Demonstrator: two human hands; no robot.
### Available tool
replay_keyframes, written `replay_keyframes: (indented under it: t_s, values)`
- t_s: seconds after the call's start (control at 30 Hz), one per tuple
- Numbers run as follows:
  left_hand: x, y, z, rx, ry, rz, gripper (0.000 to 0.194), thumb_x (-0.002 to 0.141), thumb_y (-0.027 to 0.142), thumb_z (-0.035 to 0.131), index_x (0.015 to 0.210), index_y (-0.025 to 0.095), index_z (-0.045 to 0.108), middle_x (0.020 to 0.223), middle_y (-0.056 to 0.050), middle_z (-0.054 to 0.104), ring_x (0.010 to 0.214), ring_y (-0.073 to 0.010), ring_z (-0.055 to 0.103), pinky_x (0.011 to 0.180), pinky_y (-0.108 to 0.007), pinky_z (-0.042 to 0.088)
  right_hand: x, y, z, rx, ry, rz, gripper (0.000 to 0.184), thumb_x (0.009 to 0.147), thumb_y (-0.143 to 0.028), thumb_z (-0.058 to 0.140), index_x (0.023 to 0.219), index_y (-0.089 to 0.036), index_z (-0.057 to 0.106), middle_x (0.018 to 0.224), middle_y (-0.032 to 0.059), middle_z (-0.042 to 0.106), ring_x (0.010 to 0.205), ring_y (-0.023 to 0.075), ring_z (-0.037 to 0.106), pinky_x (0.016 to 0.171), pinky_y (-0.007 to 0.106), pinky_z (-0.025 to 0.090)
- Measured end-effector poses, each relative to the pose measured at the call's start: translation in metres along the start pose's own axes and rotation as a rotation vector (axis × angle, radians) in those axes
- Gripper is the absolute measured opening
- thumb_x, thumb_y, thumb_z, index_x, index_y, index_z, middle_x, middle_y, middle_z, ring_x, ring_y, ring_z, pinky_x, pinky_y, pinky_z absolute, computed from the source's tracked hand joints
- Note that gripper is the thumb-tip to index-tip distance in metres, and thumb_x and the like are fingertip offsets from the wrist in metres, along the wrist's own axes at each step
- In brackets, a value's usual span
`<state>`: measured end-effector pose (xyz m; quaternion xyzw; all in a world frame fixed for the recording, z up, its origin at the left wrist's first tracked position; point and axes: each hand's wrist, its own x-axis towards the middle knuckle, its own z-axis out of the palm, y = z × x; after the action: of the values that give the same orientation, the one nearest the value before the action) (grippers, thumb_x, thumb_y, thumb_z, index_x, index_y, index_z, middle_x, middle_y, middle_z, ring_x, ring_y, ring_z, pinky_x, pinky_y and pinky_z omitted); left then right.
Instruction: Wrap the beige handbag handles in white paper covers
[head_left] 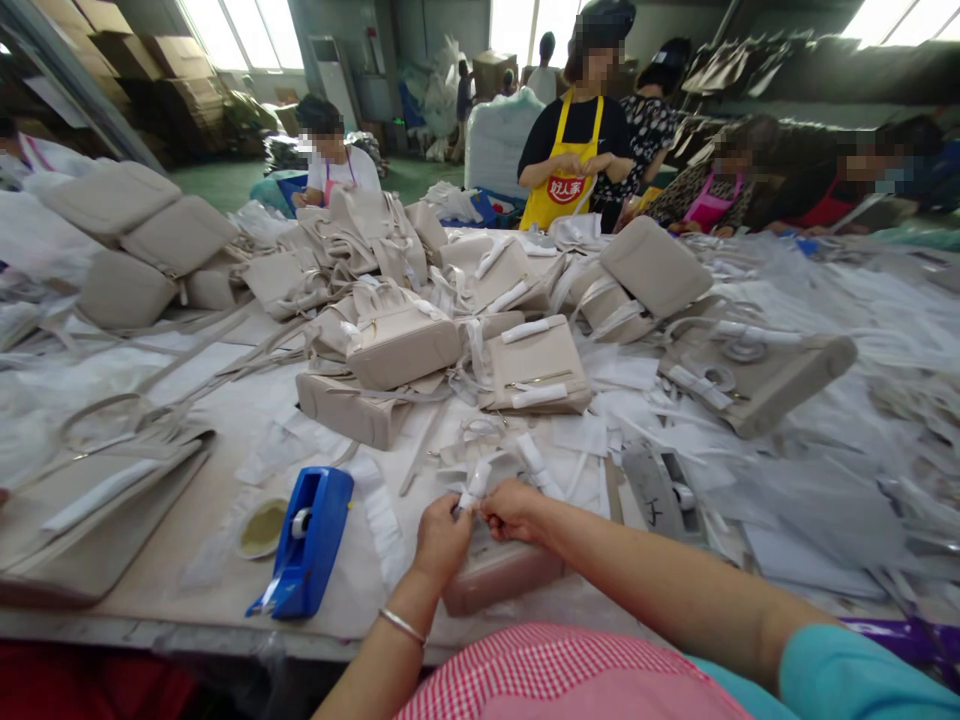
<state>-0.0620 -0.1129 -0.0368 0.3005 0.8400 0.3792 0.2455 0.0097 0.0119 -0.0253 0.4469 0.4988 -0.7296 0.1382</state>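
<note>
Left hand (442, 540) pinches a white wrap (477, 480) over the pale bag (502, 582) lying before the pink apron (540, 675); right hand (514, 510) works tight beside it, exact grip hidden. Looks like handle-wrapping, calling next for snug, steady fingers.

Stacked cartons (184, 65) far left; co-worker (581, 125) in yellow apron (544, 208)

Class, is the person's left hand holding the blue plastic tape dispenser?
No: the dispenser stands on the pale table, apart from the left hand.
</note>
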Motion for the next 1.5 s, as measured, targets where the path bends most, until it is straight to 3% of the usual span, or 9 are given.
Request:
replay_keyframes:
  t_s: [0.23,0.5,0.77,0.9,1.03,1.17,1.27,1.37,1.5]
  values:
    - [0.007,-0.006,-0.023,-0.258,-0.261,0.024,0.029,0.079,0.030,0.056,0.097,0.017,0.075,0.085,-0.002,0.076,0.083,-0.0215,0.065,0.075,-0.028,0.048,0.004,0.017,0.003,-0.026,0.093,-0.216,0.017,0.077,-0.009,0.059,0.064,-0.017,0.051,0.047,-0.0069,0.045,0.036,0.0068,0.037,0.037,0.020,0.028]
    - [0.010,-0.015,-0.025,-0.545,-0.363,-0.065,0.039,0.082,0.039,0.060,0.111,0.015,0.071,0.096,-0.006,0.075,0.088,-0.0228,0.064,0.082,-0.032,0.049,0.016,0.020,-0.009,-0.069,0.001,-0.400,0.010,0.074,-0.016,0.063,0.067,-0.017,0.056,0.056,-0.0050,0.056,0.044,0.0077,0.044,0.043,0.020,0.036]
    - [0.013,-0.023,-0.025,-0.821,-0.416,-0.170,0.040,0.082,0.039,0.065,0.113,0.015,0.070,0.097,-0.009,0.074,0.090,-0.0223,0.064,0.087,-0.033,0.047,0.020,0.006,-0.020,-0.253,-0.058,-0.337,0.025,0.077,-0.034,0.067,0.062,-0.016,0.058,0.053,-0.0026,0.057,0.040,0.0070,0.042,0.041,0.020,0.029]
    - [0.012,-0.030,-0.021,-0.990,-0.414,-0.228,0.037,0.084,0.037,0.064,0.111,0.013,0.070,0.094,-0.010,0.074,0.089,-0.0215,0.064,0.085,-0.033,0.046,0.023,0.005,-0.018,-0.110,-0.198,-0.315,0.015,0.079,-0.025,0.061,0.067,-0.017,0.056,0.055,-0.0041,0.057,0.042,0.0078,0.045,0.045,0.020,0.036]
    - [0.011,-0.030,-0.021,-1.013,-0.430,-0.278,0.037,0.083,0.039,0.064,0.108,0.012,0.070,0.089,-0.011,0.074,0.084,-0.0211,0.064,0.082,-0.032,0.046,0.024,0.004,-0.011,-0.319,-0.149,-0.319,0.008,0.076,-0.011,0.053,0.073,-0.016,0.059,0.058,-0.0048,0.058,0.044,0.0080,0.046,0.049,0.020,0.039]
    - [0.012,-0.023,-0.018,-0.747,-0.345,-0.250,0.044,0.080,0.048,0.060,0.104,0.013,0.070,0.084,-0.008,0.072,0.080,-0.0211,0.062,0.077,-0.032,0.046,0.013,-0.003,-0.016,-0.477,-0.068,-0.387,0.012,0.071,-0.006,0.054,0.066,-0.016,0.061,0.057,-0.0025,0.058,0.054,0.0113,0.051,0.058,0.023,0.041]
    - [0.014,-0.012,-0.011,-0.332,-0.164,-0.229,0.046,0.074,0.057,0.062,0.090,0.014,0.069,0.075,-0.005,0.068,0.073,-0.0210,0.059,0.068,-0.030,0.043,-0.008,-0.009,-0.041,-0.715,0.094,-0.714,0.014,0.077,-0.010,0.054,0.077,-0.016,0.066,0.076,0.0044,0.065,0.077,0.0185,0.059,0.076,0.030,0.046]
    - [0.016,0.003,-0.005,-0.025,-0.036,-0.224,0.041,0.066,0.057,0.071,0.075,0.017,0.065,0.064,-0.002,0.062,0.065,-0.0204,0.055,0.062,-0.030,0.036,-0.025,-0.008,-0.077,-0.835,0.409,-1.009,0.025,0.082,-0.016,0.053,0.103,-0.017,0.065,0.112,0.0127,0.063,0.109,0.0263,0.054,0.099,0.040,0.040]
    - [0.012,0.024,0.001,0.435,0.079,-0.116,0.027,0.072,0.047,0.065,0.070,0.021,0.062,0.067,-0.007,0.064,0.074,-0.0255,0.060,0.067,-0.033,0.037,-0.024,0.006,-0.111,-0.690,0.592,-0.741,0.060,0.073,-0.031,0.069,0.128,-0.013,0.052,0.124,0.0184,0.057,0.115,0.0312,0.052,0.098,0.044,0.042]
